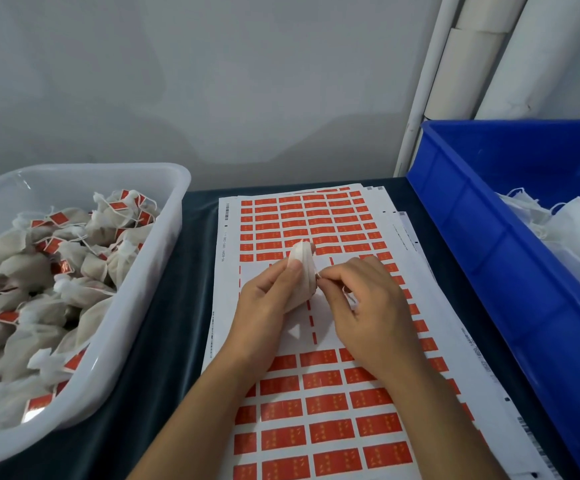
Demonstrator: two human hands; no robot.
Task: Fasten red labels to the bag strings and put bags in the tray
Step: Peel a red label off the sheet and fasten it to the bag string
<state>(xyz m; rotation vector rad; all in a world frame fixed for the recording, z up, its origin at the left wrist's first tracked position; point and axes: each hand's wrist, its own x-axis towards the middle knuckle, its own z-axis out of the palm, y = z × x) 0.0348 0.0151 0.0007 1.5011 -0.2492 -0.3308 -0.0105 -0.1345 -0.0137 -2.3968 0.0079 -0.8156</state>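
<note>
My left hand grips a small white cloth bag above the label sheet. My right hand pinches the bag's thin white string beside the bag, at about the middle of the sheet. The sheet of red labels lies flat on the dark table, with a bare white patch under my hands where labels are gone. A translucent white tray at the left holds several filled bags with red labels on their strings.
A blue bin at the right holds white bags without labels. More label sheets lie stacked under the top one. White rolled material leans against the wall behind the blue bin. The dark tablecloth shows between tray and sheet.
</note>
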